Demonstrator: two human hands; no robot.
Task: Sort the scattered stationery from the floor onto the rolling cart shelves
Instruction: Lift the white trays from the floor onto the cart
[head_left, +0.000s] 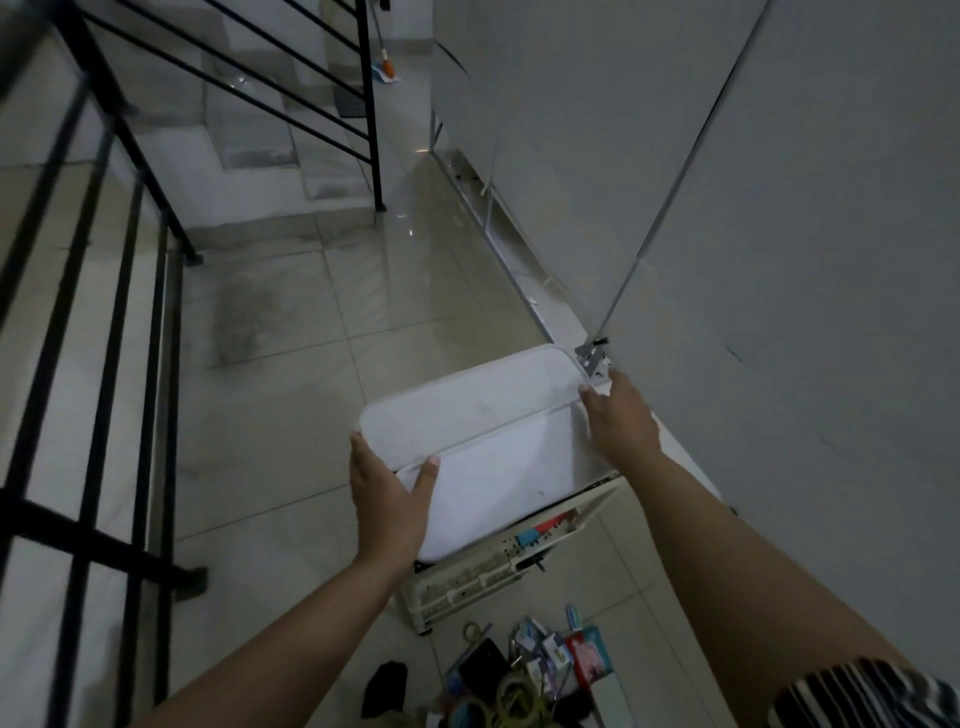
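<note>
rolling cart, white, held by its top tray rim: left hand gripped the near-left edge, thumb hooked inside, right hand clasped the far-right corner, seemingly to steady or reposition it; scattered stationery lay on the floor just before the cart, unsorted.

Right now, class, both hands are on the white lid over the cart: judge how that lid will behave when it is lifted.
The white lid looks like a thin, broad plastic tray, so it is probably light and fairly stiff. It is wide, which may be why the left hand and right hand hold opposite edges. Its smooth surface may be a little slippery.
</note>
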